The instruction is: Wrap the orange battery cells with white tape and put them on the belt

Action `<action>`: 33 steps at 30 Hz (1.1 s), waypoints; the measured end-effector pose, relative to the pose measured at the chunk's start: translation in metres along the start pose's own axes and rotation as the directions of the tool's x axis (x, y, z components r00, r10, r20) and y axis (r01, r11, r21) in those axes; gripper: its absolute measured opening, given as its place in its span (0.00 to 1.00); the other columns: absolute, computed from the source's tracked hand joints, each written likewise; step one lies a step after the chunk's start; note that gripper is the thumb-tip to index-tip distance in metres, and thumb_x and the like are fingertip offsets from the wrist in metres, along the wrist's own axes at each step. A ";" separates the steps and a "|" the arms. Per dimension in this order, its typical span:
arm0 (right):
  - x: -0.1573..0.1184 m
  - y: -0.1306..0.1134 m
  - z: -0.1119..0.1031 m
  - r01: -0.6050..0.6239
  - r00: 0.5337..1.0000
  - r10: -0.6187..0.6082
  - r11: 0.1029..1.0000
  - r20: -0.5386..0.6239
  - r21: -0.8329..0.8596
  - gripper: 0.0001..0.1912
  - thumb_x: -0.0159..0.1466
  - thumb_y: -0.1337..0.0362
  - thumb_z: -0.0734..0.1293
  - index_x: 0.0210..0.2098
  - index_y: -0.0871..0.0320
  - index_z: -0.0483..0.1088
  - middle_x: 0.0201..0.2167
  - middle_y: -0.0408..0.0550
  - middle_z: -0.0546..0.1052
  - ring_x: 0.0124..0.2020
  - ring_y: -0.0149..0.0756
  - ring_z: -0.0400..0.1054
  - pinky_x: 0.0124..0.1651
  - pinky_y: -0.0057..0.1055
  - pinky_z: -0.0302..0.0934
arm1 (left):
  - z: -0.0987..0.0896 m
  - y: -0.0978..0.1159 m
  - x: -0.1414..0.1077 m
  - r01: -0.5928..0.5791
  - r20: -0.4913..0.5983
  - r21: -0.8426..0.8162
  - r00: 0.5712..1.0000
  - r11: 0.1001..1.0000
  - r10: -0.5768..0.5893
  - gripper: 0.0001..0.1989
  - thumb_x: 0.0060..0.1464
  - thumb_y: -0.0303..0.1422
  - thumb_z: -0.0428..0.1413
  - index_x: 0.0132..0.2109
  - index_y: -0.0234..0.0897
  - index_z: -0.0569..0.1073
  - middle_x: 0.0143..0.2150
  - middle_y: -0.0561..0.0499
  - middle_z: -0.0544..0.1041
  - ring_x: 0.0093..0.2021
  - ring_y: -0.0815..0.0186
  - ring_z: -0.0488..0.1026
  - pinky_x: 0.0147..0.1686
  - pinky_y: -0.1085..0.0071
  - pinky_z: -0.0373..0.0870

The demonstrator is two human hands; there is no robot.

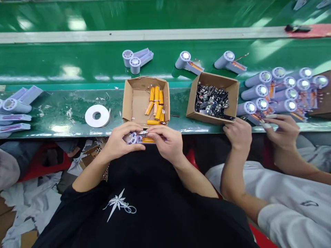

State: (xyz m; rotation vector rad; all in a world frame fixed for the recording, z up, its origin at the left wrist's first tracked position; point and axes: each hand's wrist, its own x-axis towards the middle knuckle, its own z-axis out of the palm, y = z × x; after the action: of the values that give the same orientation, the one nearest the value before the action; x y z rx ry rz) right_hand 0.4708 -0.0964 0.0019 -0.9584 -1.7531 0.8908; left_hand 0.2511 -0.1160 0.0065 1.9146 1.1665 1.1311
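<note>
Head view: our left hand [117, 143] and right hand [168, 143] both pinch one fan shell [134, 138] at the bench edge, just in front of the cell box; left fingers close on its round end, right fingers on the handle part, where an orange cell [148, 140] shows. Behind it, the cell box [128, 100] holds a loose cluster of orange cells at its right side. Tape roll [97, 115] lies flat to its left. Board box [192, 100] to the right is full of dark circuit boards. A co-worker's hands [239, 132] rest beside it, near a heap of shells [278, 91]. More shells sit on the green belt [77, 65] beyond. Scrap paper [23, 199] litters the floor.
</note>
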 end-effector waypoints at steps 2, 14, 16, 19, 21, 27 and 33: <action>-0.015 0.008 0.007 -0.162 0.981 0.168 0.984 -0.093 0.071 0.20 0.78 0.47 0.65 0.36 0.51 0.79 0.37 0.51 0.86 0.37 0.45 0.84 0.44 0.45 0.81 | 0.008 -0.009 -0.013 0.070 0.108 -0.026 0.992 0.997 -0.067 0.21 0.58 0.51 0.72 0.48 0.41 0.84 0.46 0.44 0.87 0.47 0.57 0.85 0.49 0.61 0.82; -0.050 0.036 0.042 -0.089 0.938 0.195 0.934 -0.287 0.346 0.19 0.76 0.47 0.70 0.34 0.53 0.75 0.24 0.43 0.73 0.35 0.41 0.80 0.36 0.37 0.75 | 0.014 -0.029 -0.026 0.274 0.270 -0.090 0.932 0.957 -0.242 0.11 0.67 0.42 0.65 0.42 0.41 0.87 0.46 0.46 0.88 0.46 0.60 0.85 0.52 0.65 0.81; -0.055 0.040 0.048 -0.092 0.924 0.224 0.917 -0.310 0.388 0.18 0.76 0.48 0.70 0.35 0.53 0.75 0.26 0.43 0.74 0.35 0.41 0.79 0.35 0.37 0.75 | 0.015 -0.032 -0.028 0.318 0.223 -0.148 0.933 0.936 -0.282 0.12 0.66 0.43 0.66 0.41 0.40 0.88 0.45 0.45 0.88 0.45 0.60 0.85 0.50 0.66 0.82; -0.061 0.043 0.054 -0.111 0.891 0.297 0.875 -0.344 0.470 0.19 0.76 0.47 0.70 0.34 0.53 0.73 0.30 0.44 0.75 0.32 0.37 0.77 0.36 0.36 0.76 | 0.018 -0.034 -0.032 0.321 0.061 -0.163 0.947 0.933 -0.316 0.11 0.66 0.41 0.66 0.39 0.39 0.87 0.44 0.44 0.88 0.45 0.60 0.85 0.50 0.66 0.82; -0.066 0.043 0.052 -0.168 0.890 0.357 0.836 -0.285 0.522 0.19 0.76 0.47 0.69 0.35 0.53 0.72 0.35 0.44 0.76 0.29 0.32 0.74 0.36 0.34 0.76 | 0.018 -0.034 -0.035 0.293 -0.016 -0.128 0.955 0.948 -0.297 0.10 0.66 0.39 0.65 0.38 0.39 0.86 0.43 0.45 0.88 0.44 0.61 0.85 0.49 0.66 0.82; -0.077 0.035 0.019 -0.423 0.850 0.305 0.880 0.429 0.214 0.23 0.67 0.41 0.77 0.43 0.54 0.73 0.36 0.44 0.77 0.34 0.34 0.73 0.39 0.32 0.72 | 0.010 -0.034 -0.043 0.289 0.334 0.044 0.898 0.956 -0.287 0.08 0.64 0.32 0.62 0.38 0.40 0.87 0.42 0.49 0.88 0.40 0.64 0.84 0.44 0.70 0.79; -0.083 0.028 0.033 -0.178 0.665 0.306 0.951 0.681 -0.254 0.23 0.70 0.45 0.76 0.30 0.57 0.73 0.28 0.44 0.79 0.27 0.32 0.69 0.32 0.31 0.53 | 0.012 -0.034 -0.041 0.258 0.577 0.090 0.774 0.962 -0.261 0.10 0.64 0.29 0.59 0.37 0.39 0.86 0.43 0.51 0.88 0.39 0.65 0.84 0.43 0.71 0.76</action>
State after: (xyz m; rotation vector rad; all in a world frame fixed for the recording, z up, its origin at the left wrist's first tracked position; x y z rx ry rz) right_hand 0.4696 -0.1631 -0.0642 -1.0481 -2.4277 1.4564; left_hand 0.2392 -0.1397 -0.0408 1.8359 1.0271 0.3337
